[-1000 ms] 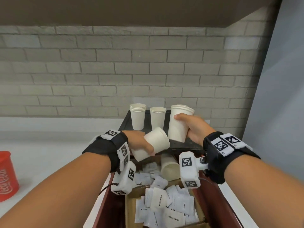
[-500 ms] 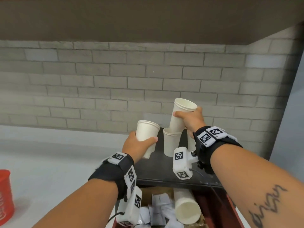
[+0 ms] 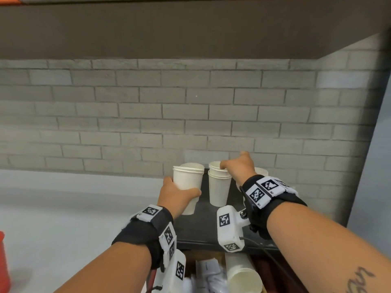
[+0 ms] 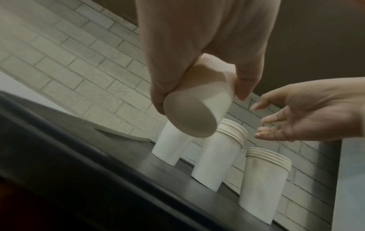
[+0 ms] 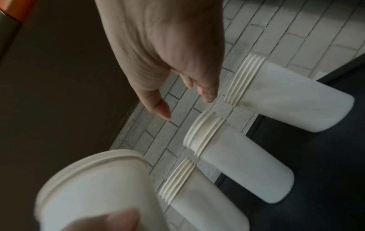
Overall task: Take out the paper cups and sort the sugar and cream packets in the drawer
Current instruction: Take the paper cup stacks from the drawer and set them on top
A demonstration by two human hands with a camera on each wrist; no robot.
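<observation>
My left hand (image 3: 179,193) grips a white paper cup (image 3: 186,182) just over the left stack (image 4: 171,148) of cups. That cup (image 4: 195,112) is tilted, its base showing in the left wrist view. Beside it stand a middle stack (image 3: 219,187) and a right stack (image 4: 264,179), all on a black top (image 3: 211,229). My right hand (image 3: 234,168) hovers over the middle stack with relaxed fingers (image 5: 164,109) and holds nothing. Below, the open drawer holds white packets (image 3: 207,269) and one cup lying on its side (image 3: 243,273).
A grey brick wall (image 3: 148,115) rises right behind the cups, with a dark overhang (image 3: 190,34) above. A pale counter (image 3: 63,208) stretches to the left, and a red cup (image 3: 3,267) shows at its left edge.
Both hands carried cups up from the drawer to the black top. My right hand has let its cup go onto the middle stack. My left hand has brought its cup down over the left stack.
</observation>
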